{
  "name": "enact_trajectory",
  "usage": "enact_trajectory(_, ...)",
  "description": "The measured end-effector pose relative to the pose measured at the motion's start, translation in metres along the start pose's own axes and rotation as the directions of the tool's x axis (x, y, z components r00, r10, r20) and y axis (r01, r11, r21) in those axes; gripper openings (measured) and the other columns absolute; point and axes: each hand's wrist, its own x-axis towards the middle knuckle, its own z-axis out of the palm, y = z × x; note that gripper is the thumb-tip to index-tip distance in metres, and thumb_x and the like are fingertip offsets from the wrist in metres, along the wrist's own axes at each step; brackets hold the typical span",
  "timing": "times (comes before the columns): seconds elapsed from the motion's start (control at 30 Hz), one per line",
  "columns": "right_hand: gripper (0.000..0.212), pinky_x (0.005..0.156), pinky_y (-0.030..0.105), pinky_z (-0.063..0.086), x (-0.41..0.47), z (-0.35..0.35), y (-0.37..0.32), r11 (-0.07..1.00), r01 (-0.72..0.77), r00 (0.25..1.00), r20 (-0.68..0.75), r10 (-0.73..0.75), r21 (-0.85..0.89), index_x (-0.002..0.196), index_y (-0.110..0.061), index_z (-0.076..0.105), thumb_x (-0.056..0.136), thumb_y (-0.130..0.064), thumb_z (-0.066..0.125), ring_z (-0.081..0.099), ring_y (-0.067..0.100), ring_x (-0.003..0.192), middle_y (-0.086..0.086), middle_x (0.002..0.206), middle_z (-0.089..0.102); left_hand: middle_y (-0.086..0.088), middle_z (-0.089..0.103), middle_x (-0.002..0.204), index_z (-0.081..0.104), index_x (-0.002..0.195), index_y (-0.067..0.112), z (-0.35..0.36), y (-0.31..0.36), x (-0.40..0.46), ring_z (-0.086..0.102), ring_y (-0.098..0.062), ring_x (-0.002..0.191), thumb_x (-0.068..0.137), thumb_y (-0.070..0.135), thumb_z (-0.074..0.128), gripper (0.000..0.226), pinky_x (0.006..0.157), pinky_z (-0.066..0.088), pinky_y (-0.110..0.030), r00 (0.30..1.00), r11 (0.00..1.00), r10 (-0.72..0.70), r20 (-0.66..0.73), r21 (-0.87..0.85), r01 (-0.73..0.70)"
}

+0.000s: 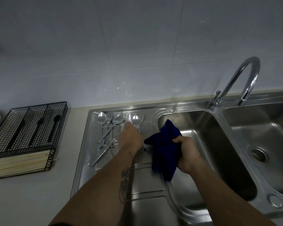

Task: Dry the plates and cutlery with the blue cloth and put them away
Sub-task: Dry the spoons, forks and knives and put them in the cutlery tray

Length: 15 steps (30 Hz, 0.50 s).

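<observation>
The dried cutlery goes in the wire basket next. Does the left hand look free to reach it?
Probably yes. The left hand is on the cutlery on the drainboard; the basket sits open-topped further left, with only bare counter between.

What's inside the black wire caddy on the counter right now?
The black wire caddy holds three dark-handled utensils, one per upper compartment, and a stack of pale chopsticks in its front section. No silver cutlery shows inside. The mesh hides finer detail.
</observation>
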Motion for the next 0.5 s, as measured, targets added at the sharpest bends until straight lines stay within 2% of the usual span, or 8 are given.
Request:
enact_trajectory(0.1, 0.039, 0.09, 0.048, 0.053, -0.002, -0.008, -0.007, 1.0, 0.005, 1.0, -0.023, -0.005, 0.026, 0.124, -0.01, 0.061, 0.087, -0.008, 0.048, 0.065, 0.038, 0.105, 0.02, 0.118, 0.068, -0.005, 0.064, 0.097, 0.046, 0.128, 0.006, 0.01, 0.003, 0.0, 0.061, -0.022, 0.083, 0.083, 0.017, 0.053, 0.047, 0.061, 0.044, -0.03, 0.997, 0.996, -0.05, 0.065, -0.077, 0.055)
enact_trajectory(0.17, 0.037, 0.092, 0.048, 0.052, -0.004, -0.014, -0.011, 0.999, 0.012, 1.0, -0.03, -0.011, 0.03, 0.123, -0.011, 0.061, 0.088, -0.008, 0.049, 0.065, 0.038, 0.105, 0.019, 0.116, 0.068, -0.008, 0.067, 0.098, 0.058, 0.114, 0.006, 0.014, 0.005, 0.0, 0.062, -0.024, 0.082, 0.081, 0.02, 0.053, 0.036, 0.062, 0.046, -0.03, 0.994, 0.993, -0.077, 0.079, -0.08, 0.084)
enact_trajectory(0.23, 0.037, 0.096, 0.049, 0.051, -0.006, -0.021, -0.013, 1.0, 0.009, 0.999, -0.041, -0.008, 0.028, 0.124, -0.012, 0.059, 0.088, -0.009, 0.05, 0.064, 0.038, 0.107, 0.019, 0.118, 0.067, -0.01, 0.069, 0.094, 0.064, 0.1, 0.005, 0.019, 0.006, 0.002, 0.062, -0.022, 0.075, 0.082, 0.019, 0.053, 0.024, 0.054, 0.043, -0.025, 0.99, 0.99, -0.109, 0.084, -0.084, 0.116)
enact_trajectory(0.33, 0.038, 0.096, 0.049, 0.051, -0.009, -0.028, -0.013, 0.999, 0.006, 0.999, -0.047, -0.005, 0.032, 0.125, -0.011, 0.059, 0.087, -0.01, 0.051, 0.064, 0.038, 0.106, 0.02, 0.119, 0.067, -0.012, 0.069, 0.093, 0.064, 0.101, 0.001, 0.023, 0.008, 0.003, 0.063, -0.02, 0.071, 0.085, 0.016, 0.055, 0.024, 0.043, 0.037, -0.022, 0.986, 0.983, -0.147, 0.082, -0.096, 0.155)
enact_trajectory(0.4, 0.039, 0.092, 0.048, 0.052, -0.011, -0.031, -0.012, 1.0, 0.007, 0.999, -0.05, -0.006, 0.029, 0.125, -0.011, 0.059, 0.088, -0.01, 0.051, 0.065, 0.038, 0.105, 0.02, 0.119, 0.067, -0.01, 0.067, 0.093, 0.059, 0.103, 0.002, 0.023, 0.011, 0.003, 0.062, -0.02, 0.072, 0.086, 0.017, 0.057, 0.023, 0.045, 0.039, -0.024, 0.985, 0.984, -0.148, 0.09, -0.089, 0.156)
enact_trajectory(0.5, 0.036, 0.09, 0.048, 0.052, -0.013, -0.034, -0.012, 1.0, 0.014, 0.999, -0.047, -0.013, 0.015, 0.124, -0.011, 0.059, 0.088, -0.009, 0.051, 0.065, 0.037, 0.103, 0.019, 0.117, 0.067, -0.009, 0.067, 0.093, 0.059, 0.099, 0.005, 0.023, 0.015, 0.004, 0.066, -0.024, 0.078, 0.085, 0.014, 0.059, 0.017, 0.055, 0.051, -0.028, 0.985, 0.986, -0.146, 0.089, -0.063, 0.152)
